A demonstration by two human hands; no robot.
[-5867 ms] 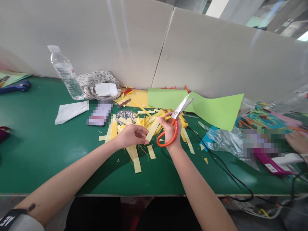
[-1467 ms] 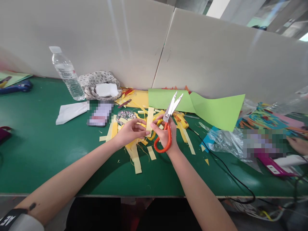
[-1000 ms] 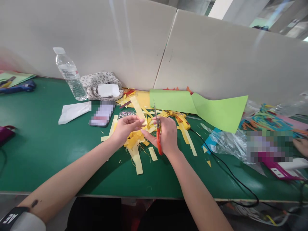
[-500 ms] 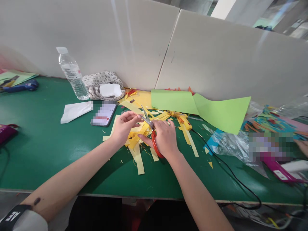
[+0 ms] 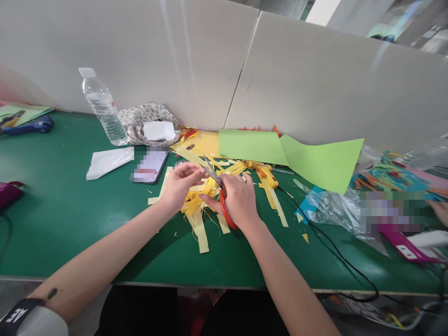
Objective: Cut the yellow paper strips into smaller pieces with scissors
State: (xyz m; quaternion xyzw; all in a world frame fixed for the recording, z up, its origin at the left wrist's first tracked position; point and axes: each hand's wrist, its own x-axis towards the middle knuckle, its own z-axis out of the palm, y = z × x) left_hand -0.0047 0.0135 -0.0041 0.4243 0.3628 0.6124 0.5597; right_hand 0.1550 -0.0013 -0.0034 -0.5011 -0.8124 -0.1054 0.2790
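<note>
My right hand (image 5: pixel 240 198) grips a pair of scissors (image 5: pixel 227 213) with red handles. The metal blades stand apart and point up and left. Close to the blade tips, my left hand (image 5: pixel 178 186) is closed in a pinch of thumb and fingers; what lies between them is too small to make out. Under both hands lies a heap of yellow paper strips (image 5: pixel 200 233), some pale and some deeper yellow, partly hidden by the fingers.
Behind the heap are green paper sheets (image 5: pixel 254 147) and a yellow glue gun (image 5: pixel 268 177) with a black cord. Left stand a water bottle (image 5: pixel 105 112), a phone (image 5: pixel 150 168) and a spotted cloth pouch (image 5: pixel 136 121). Clear plastic (image 5: pixel 336 210) and another person's hand (image 5: pixel 439 210) are at right.
The view has shifted very slightly, moving everything a little to the left. Both hands and the scissors keep nearly the same pose, with the blades still apart.
</note>
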